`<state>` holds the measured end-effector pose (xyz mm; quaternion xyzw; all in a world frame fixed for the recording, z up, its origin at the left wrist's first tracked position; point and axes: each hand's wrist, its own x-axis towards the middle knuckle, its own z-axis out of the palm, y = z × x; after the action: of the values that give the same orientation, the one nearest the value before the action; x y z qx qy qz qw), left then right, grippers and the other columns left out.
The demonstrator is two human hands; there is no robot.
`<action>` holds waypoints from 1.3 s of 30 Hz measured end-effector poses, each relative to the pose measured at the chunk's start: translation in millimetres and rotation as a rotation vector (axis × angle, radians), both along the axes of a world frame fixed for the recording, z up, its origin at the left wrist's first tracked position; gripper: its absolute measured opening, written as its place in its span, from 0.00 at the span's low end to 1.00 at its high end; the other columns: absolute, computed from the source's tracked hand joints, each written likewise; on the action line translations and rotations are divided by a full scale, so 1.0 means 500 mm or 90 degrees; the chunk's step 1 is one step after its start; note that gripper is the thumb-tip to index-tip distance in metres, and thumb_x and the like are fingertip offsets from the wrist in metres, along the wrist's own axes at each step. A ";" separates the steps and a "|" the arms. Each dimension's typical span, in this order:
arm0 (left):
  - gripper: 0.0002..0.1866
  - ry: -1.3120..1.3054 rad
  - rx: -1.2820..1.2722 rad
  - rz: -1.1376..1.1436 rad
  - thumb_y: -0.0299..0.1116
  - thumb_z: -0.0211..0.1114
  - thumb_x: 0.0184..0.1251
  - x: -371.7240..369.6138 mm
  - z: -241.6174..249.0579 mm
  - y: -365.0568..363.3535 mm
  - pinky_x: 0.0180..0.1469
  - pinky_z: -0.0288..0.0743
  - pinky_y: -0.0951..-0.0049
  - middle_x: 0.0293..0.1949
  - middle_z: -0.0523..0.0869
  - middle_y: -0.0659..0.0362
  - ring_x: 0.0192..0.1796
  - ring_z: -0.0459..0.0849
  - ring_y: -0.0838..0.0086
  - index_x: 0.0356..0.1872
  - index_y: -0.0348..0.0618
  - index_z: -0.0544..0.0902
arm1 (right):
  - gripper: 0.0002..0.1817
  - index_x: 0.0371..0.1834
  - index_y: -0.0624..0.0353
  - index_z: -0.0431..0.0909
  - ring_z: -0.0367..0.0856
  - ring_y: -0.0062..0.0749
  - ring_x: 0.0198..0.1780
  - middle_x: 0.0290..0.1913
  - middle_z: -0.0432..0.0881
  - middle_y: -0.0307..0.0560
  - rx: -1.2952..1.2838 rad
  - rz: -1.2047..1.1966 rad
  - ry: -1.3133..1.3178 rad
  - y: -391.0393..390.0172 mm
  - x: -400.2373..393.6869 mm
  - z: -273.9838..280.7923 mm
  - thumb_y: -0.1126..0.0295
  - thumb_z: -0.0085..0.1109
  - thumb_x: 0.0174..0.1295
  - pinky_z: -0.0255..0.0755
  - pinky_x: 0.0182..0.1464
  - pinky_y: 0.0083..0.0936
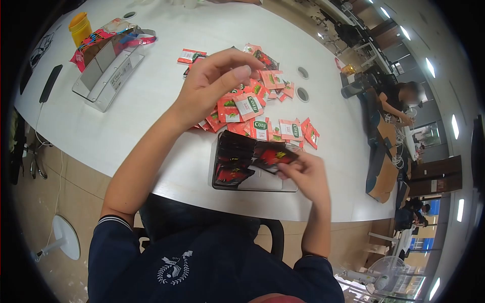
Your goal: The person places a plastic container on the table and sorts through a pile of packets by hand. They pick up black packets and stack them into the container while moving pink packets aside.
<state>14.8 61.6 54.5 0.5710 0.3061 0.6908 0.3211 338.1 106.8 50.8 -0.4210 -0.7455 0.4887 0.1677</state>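
Observation:
My right hand (305, 177) pinches a black and red sachet (275, 155) between thumb and fingers. The sachet is tilted over a clear-sided tray (262, 188) at the table's near edge. Rows of black sachets (235, 151) stand packed in the tray's left part, while its white bottom shows on the right. My left hand (214, 81) hovers over a pile of red and white Cozy sachets (248, 105) behind the tray. Its fingers are curved and apart from the thumb, with nothing visible in them. Part of the pile is hidden behind this hand.
On the white table (166, 65) at left are a clear acrylic holder (108, 76), a colourful bag (108, 40), a yellow-capped bottle (80, 28) and a black bar (50, 83). Cardboard (385, 161) lies past the right edge, near another person (399, 98).

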 end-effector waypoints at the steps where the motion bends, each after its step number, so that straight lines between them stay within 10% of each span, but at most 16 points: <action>1: 0.16 -0.005 -0.006 0.004 0.38 0.63 0.82 -0.001 -0.003 0.002 0.63 0.78 0.70 0.55 0.89 0.58 0.59 0.84 0.75 0.59 0.38 0.87 | 0.14 0.52 0.69 0.87 0.89 0.18 0.32 0.29 0.90 0.46 0.017 -0.020 -0.023 -0.006 -0.013 -0.029 0.76 0.74 0.66 0.77 0.36 0.19; 15: 0.16 0.000 -0.041 0.065 0.38 0.63 0.83 -0.014 -0.021 0.018 0.58 0.78 0.71 0.55 0.90 0.59 0.54 0.85 0.78 0.59 0.38 0.87 | 0.17 0.32 0.68 0.89 0.89 0.50 0.28 0.25 0.88 0.54 0.277 -0.016 -0.260 -0.048 -0.076 -0.011 0.62 0.76 0.65 0.81 0.38 0.40; 25: 0.15 0.534 -0.220 0.408 0.39 0.72 0.71 -0.164 -0.070 0.021 0.58 0.79 0.63 0.48 0.91 0.58 0.54 0.82 0.64 0.52 0.43 0.90 | 0.14 0.35 0.66 0.90 0.80 0.17 0.24 0.26 0.87 0.40 0.271 -0.230 0.161 0.067 0.026 0.090 0.64 0.71 0.73 0.70 0.27 0.18; 30: 0.19 0.726 -0.140 0.262 0.27 0.69 0.64 -0.164 -0.125 0.053 0.75 0.71 0.51 0.69 0.83 0.54 0.76 0.73 0.53 0.57 0.47 0.91 | 0.18 0.34 0.68 0.87 0.76 0.16 0.22 0.24 0.85 0.41 0.240 -0.293 0.301 0.235 0.063 -0.025 0.62 0.67 0.77 0.66 0.25 0.18; 39: 0.13 0.735 -0.031 0.354 0.30 0.75 0.61 -0.146 -0.117 0.071 0.76 0.69 0.52 0.69 0.84 0.57 0.75 0.74 0.55 0.48 0.47 0.95 | 0.18 0.34 0.68 0.87 0.74 0.15 0.22 0.25 0.83 0.39 0.185 -0.266 0.289 0.251 0.073 -0.071 0.63 0.66 0.77 0.65 0.25 0.17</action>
<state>-58.0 96.9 -4.0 0.7429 0.5820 0.3223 -0.0740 374.6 232.2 15.3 -0.4170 -0.6485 0.4137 0.4842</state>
